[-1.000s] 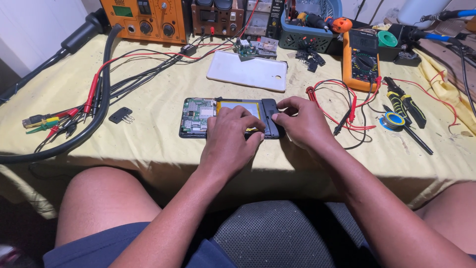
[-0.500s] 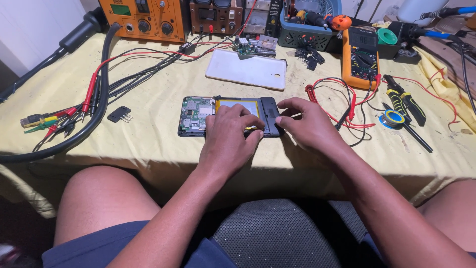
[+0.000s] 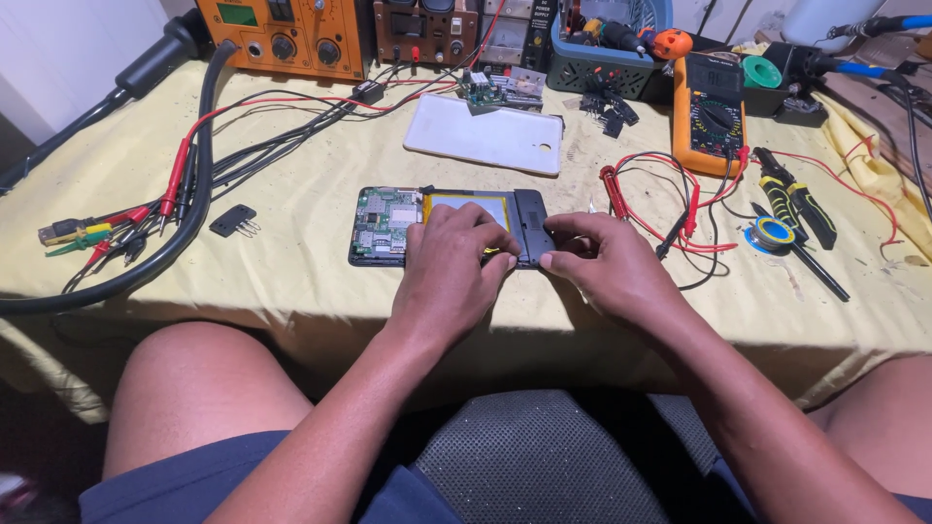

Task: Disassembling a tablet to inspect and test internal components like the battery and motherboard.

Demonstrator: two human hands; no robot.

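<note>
Opened tablet under both hands' fingertips.

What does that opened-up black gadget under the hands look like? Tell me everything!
The opened tablet lies flat, back cover off, on the yellow tablecloth. It has a thin black frame, a green circuit board at its left end, a silvery flat battery in the middle and a black strip at its right end. The left hand rests on its middle, fingers on the battery. The right hand pinches its right end. The rest is hidden.
</note>
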